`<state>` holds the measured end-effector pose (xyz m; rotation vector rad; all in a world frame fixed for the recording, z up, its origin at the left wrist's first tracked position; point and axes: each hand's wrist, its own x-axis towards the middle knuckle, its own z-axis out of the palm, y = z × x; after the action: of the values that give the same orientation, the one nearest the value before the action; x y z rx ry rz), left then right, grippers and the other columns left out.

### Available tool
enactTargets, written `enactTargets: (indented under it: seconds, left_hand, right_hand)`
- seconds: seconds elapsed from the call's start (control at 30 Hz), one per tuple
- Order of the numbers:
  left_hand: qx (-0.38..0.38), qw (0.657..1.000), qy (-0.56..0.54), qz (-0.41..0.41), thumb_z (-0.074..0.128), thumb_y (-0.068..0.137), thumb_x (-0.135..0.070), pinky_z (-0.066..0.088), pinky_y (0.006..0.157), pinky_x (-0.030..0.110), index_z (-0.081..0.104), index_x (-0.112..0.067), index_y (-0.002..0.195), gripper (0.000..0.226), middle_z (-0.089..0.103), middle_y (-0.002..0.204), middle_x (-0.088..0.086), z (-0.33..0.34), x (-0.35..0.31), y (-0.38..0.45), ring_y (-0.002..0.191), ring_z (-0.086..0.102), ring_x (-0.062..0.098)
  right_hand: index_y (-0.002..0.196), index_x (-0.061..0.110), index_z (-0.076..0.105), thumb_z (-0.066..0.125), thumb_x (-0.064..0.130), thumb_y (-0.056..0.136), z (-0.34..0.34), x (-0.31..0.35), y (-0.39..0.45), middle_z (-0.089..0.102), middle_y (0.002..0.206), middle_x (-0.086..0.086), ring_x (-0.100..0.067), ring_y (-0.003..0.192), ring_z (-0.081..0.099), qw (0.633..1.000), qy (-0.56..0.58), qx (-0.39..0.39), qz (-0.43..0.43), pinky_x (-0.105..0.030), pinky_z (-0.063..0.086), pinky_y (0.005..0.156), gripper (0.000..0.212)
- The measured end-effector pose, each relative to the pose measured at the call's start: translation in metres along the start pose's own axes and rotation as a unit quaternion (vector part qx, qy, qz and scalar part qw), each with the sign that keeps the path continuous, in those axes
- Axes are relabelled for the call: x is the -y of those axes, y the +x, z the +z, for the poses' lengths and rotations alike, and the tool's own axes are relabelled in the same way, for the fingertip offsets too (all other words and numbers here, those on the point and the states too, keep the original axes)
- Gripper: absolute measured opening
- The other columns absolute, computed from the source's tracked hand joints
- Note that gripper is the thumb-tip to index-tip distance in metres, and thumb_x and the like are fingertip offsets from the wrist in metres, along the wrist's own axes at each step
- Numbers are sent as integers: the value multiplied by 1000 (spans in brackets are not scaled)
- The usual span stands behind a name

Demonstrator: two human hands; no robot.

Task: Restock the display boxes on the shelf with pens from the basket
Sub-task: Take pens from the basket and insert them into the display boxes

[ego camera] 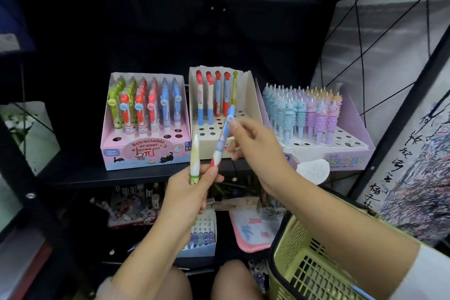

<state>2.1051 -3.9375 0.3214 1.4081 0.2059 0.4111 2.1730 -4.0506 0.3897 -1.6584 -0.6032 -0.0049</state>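
My left hand (188, 192) is closed around a green-white pen (194, 161) and the lower end of a blue-red pen (222, 139), whose upper end my right hand (253, 140) pinches, both before the half-empty white display box (248, 102) on the shelf (136, 176), the green basket (304, 258) hanging at my right forearm.
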Motion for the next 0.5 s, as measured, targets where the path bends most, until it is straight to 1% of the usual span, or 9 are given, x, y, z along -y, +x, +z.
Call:
enactTargets:
  seconds: [0.03, 0.07, 0.1, 0.2, 0.27, 0.3, 0.4, 0.5]
  left_hand:
    - [1, 1000, 2, -1, 60, 88, -22, 29, 35, 17, 66, -9, 86, 15, 59, 46, -7, -2, 0, 0, 33, 31, 5]
    - [2, 1000, 5, -4, 60, 88, -23, 29, 35, 17, 66, -8, 86, 16, 57, 43, -8, -4, 1, 1, 33, 31, 5]
    - [2, 1000, 5, -8, 60, 88, -23, 30, 35, 16, 66, -8, 87, 16, 57, 44, -8, -6, 1, 2, 34, 31, 5]
    - [-15, 1000, -12, -14, 59, 89, -25, 30, 35, 17, 67, -11, 92, 16, 64, 54, -6, -15, 0, 6, 35, 34, 5]
    - [-42, 998, -35, -12, 54, 92, -31, 31, 38, 21, 67, -20, 91, 17, 67, 66, -2, -23, -4, 10, 38, 38, 7]
    - [-57, 997, -53, -13, 50, 94, -34, 31, 39, 23, 65, -22, 89, 20, 67, 69, 1, -27, -6, 12, 39, 39, 8]
    - [-86, 987, -137, -12, 36, 100, -26, 31, 36, 20, 52, -13, 91, 23, 67, 69, 6, -39, -15, 18, 35, 39, 11]
    - [-85, 986, -145, -6, 30, 101, -20, 33, 35, 18, 46, -11, 87, 23, 66, 65, 5, -52, -21, 18, 35, 40, 11]
  right_hand:
    - [103, 12, 63, 48, 23, 96, 0, 2, 5, 60, 78, 1, -7, 60, 53, 1000, 18, -8, 7, -21, 48, 55, 20]
    - [105, 10, 62, 48, 22, 96, 2, 3, 9, 60, 78, 1, -8, 61, 53, 1000, 20, -6, 10, -20, 48, 55, 20]
    - [102, 10, 62, 49, 21, 96, 3, 3, 13, 60, 76, 2, -8, 61, 53, 1000, 12, 2, 7, -20, 48, 55, 19]
    - [90, 12, 61, 50, 18, 96, 10, 7, 23, 59, 70, 1, -6, 60, 56, 1000, -10, 18, -21, -20, 50, 57, 14]
    - [89, 12, 60, 49, 16, 96, 14, 14, 36, 60, 68, 1, -3, 58, 57, 999, -13, -3, -48, -17, 51, 59, 13]
    - [91, 11, 60, 49, 17, 96, 16, 19, 45, 60, 69, 1, -1, 58, 58, 998, -19, -17, -65, -15, 51, 60, 13]
    - [98, 12, 57, 49, 17, 96, 27, 30, 72, 63, 73, 3, 3, 60, 60, 992, -44, -47, -112, -13, 51, 61, 10]
    - [99, 12, 54, 50, 17, 96, 45, 27, 90, 63, 74, 6, 3, 61, 60, 984, -105, -47, -138, -14, 52, 61, 7]
